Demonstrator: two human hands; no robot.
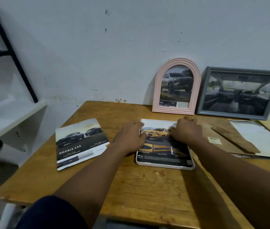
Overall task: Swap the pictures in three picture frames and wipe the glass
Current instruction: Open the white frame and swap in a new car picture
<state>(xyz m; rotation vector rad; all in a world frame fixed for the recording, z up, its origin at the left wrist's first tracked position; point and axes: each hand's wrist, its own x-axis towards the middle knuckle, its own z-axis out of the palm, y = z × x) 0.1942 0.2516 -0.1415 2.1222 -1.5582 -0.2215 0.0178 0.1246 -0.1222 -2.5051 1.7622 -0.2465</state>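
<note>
A white frame (164,165) lies flat on the wooden table (139,192), with a yellow-car picture (161,147) lying in it. My left hand (129,136) rests on the frame's left edge, thumb on the picture. My right hand (187,129) presses its curled fingertips on the picture's upper right part. A pink arched frame (176,87) with a truck picture and a grey frame (240,93) with a car-interior picture lean on the wall behind. A loose "Double Cab" picture (81,142) lies to the left.
A brown backing board with its stand strut (235,139) and white sheets (263,139) lie at the right. A white shelf (10,118) and a black metal rack (12,52) stand left of the table. The wall (114,47) is close behind.
</note>
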